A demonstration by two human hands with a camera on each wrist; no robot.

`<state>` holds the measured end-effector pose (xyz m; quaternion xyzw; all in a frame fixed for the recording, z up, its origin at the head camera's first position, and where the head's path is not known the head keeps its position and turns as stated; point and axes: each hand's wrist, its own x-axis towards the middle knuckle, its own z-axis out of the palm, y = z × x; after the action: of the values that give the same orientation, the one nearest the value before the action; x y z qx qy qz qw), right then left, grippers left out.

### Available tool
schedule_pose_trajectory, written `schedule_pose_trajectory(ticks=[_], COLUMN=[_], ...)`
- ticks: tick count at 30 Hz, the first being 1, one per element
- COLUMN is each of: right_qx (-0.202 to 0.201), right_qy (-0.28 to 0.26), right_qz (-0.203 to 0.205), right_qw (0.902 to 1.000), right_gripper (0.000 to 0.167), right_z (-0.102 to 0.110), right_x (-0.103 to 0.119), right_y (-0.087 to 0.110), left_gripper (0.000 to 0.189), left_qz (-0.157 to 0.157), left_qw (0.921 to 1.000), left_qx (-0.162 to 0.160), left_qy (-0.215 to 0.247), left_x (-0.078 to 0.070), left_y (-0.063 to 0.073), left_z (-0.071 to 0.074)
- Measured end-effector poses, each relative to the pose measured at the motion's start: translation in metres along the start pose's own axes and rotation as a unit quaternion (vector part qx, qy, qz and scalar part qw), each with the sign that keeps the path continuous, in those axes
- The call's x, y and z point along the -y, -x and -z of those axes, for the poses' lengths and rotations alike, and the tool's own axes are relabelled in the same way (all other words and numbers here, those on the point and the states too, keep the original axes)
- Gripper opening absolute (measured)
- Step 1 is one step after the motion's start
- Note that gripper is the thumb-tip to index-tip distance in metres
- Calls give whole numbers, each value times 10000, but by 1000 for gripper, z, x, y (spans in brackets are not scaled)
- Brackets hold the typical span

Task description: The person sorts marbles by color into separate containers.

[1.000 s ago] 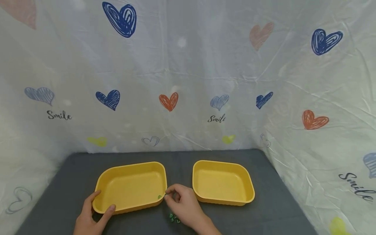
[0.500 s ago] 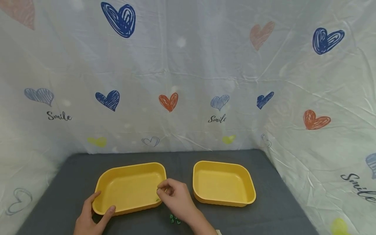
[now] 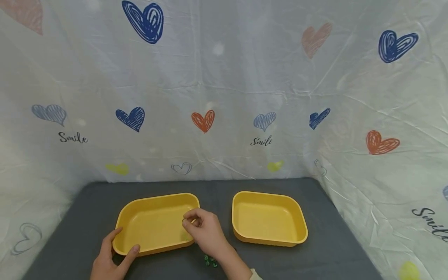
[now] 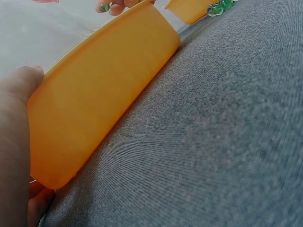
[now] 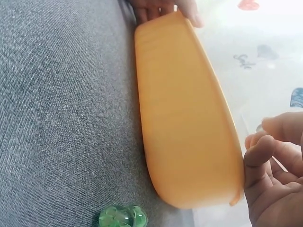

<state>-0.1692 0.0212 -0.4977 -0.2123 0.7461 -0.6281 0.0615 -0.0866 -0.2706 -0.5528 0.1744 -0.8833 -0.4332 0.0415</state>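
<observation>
My left hand [image 3: 113,256] grips the near left corner of the left yellow plastic tray [image 3: 154,223], thumb on the near side and fingers on the left end. Over this tray's right end, my right hand [image 3: 209,235] pinches a small green glass marble [image 4: 104,8] between thumb and fingertips. The marble sits above the rim in the left wrist view. A faint green spot [image 3: 185,237] shows on the tray floor below the right hand. On the cloth under the right forearm lies a small cluster of green marbles [image 3: 210,261], partly covered by the arm in the head view.
A second yellow tray [image 3: 269,219] stands to the right of my right hand, with a gap between the two trays. Both rest on a dark grey cloth [image 3: 332,249]. A pale curtain [image 3: 224,85] printed with hearts hangs behind and at the sides.
My right hand has moved left and slightly up, from the left tray's right rim to over its inside. The left hand keeps its grip on the tray corner.
</observation>
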Motion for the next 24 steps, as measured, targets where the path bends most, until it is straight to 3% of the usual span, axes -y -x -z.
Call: schedule_pose_trajectory(ticks=[7, 24], right_qx=[-14, -37], right_qy=[-134, -136], right_qz=[-275, -308], right_qw=[9995, 9994], right_gripper=[20, 16], right_z=[-2, 0], right_x=[0, -1], right_y=[0, 0], left_gripper=[103, 104], left_qz=[-106, -69], left_qw=[9999, 9999], left_qx=[-130, -126], left_qy=[-4, 17], left_x=[0, -1], left_y=[2, 2], left_z=[0, -1])
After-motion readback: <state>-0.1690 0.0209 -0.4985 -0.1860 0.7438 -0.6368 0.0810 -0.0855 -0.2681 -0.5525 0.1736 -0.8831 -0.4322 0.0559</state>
